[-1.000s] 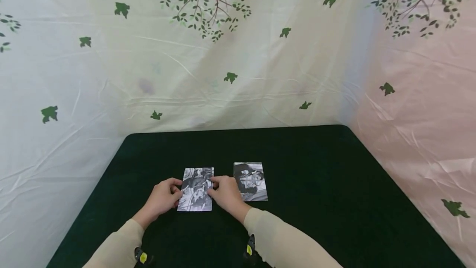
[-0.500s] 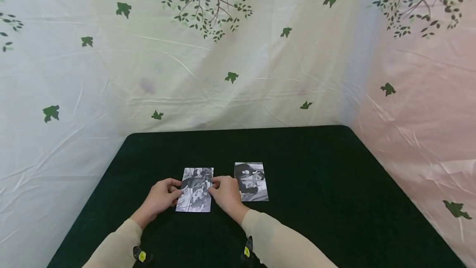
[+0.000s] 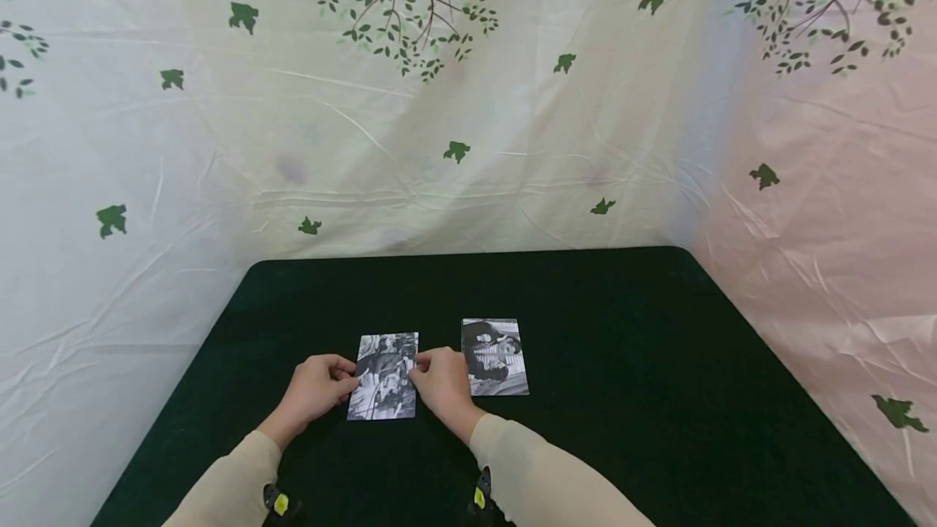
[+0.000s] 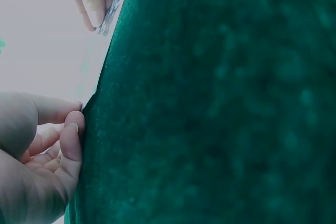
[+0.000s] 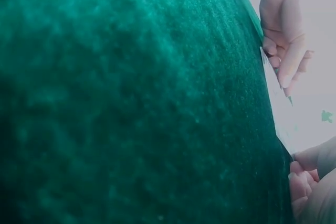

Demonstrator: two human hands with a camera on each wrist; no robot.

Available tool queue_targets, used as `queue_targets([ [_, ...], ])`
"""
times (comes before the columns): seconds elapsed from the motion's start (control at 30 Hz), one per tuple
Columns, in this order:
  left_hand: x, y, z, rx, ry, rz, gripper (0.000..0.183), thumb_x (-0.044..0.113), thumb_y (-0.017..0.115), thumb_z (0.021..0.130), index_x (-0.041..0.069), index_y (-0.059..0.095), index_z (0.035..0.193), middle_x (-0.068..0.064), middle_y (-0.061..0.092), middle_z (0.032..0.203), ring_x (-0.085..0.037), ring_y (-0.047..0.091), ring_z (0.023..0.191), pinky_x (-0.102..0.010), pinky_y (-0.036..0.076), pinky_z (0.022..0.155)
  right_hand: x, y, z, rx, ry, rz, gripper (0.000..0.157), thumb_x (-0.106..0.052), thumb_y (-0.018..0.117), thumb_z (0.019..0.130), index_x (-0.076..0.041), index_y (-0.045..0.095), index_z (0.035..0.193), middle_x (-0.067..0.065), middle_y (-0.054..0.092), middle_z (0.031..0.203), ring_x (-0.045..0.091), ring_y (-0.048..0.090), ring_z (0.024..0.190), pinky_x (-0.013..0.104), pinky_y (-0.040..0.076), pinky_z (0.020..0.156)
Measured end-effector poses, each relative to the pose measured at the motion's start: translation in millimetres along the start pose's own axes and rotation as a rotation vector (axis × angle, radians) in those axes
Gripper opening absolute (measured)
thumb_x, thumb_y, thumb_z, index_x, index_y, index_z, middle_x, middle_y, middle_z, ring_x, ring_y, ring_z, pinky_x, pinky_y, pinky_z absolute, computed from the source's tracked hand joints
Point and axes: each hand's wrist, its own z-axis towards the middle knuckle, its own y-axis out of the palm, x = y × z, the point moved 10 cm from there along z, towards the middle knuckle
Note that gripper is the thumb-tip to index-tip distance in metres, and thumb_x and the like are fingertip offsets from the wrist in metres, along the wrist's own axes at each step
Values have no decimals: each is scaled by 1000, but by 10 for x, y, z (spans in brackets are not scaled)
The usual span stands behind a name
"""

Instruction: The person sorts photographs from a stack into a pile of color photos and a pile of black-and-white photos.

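A black-and-white photo print point(image 3: 383, 376) is held between both hands, just left of the table's middle in the head view. My left hand point(image 3: 309, 390) pinches its left edge between thumb and fingers. On the opposite edge, my right hand point(image 3: 445, 387) pinches it in the same way. The left wrist view shows the print point(image 4: 102, 51) edge-on close to the cloth, its near corner in the left fingertips. Whether it touches the cloth, I cannot tell. A second black-and-white print point(image 3: 501, 358) lies flat to the right, its left edge partly behind the right hand.
Dark green cloth point(image 3: 644, 397) covers the table, whose far edge has rounded corners. Pale hanging fabric point(image 3: 366, 185) printed with leaves and branches surrounds it at the back and both sides. A dark wrist device point(image 3: 276, 501) with a yellow spot sits at each sleeve.
The held print has shifted very slightly toward me, with both hands keeping their hold. The second print has stayed in place on the cloth.
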Motion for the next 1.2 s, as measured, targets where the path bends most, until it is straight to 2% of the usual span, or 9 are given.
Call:
queue_targets([
  [0.27, -23, -31, 75, 2, -3, 40, 21, 13, 72, 85, 4, 68, 104, -3, 63, 82, -17, 56, 68, -32, 49, 62, -89, -1, 24, 46, -39, -46, 16, -9, 74, 81, -6, 76, 97, -5, 67, 74, 3, 54, 63, 21, 45, 56],
  [0.6, -23, -77, 146, -20, 16, 45, 20, 13, 73, 85, 5, 70, 103, -3, 63, 80, -17, 57, 66, -32, 48, 61, -121, 23, 68, 94, -37, -91, 14, -9, 75, 79, -6, 76, 93, -3, 67, 75, 4, 57, 66, 23, 47, 59],
  [1.0, -3, -95, 148, -19, 28, 63, 18, 12, 73, 85, 6, 70, 101, -2, 62, 79, -17, 57, 66, -32, 48, 61, -146, 48, 69, 99, -46, -134, 9, -9, 74, 78, -8, 76, 87, -4, 67, 75, 5, 59, 67, 25, 49, 61],
  [1.2, 5, -93, 139, -26, 26, 58, 20, 14, 72, 85, 5, 69, 103, -3, 63, 80, -17, 58, 66, -32, 49, 61, -129, 63, 84, 35, -14, -115, 10, -10, 72, 82, -7, 75, 92, 1, 70, 81, 6, 60, 68, 25, 50, 61],
])
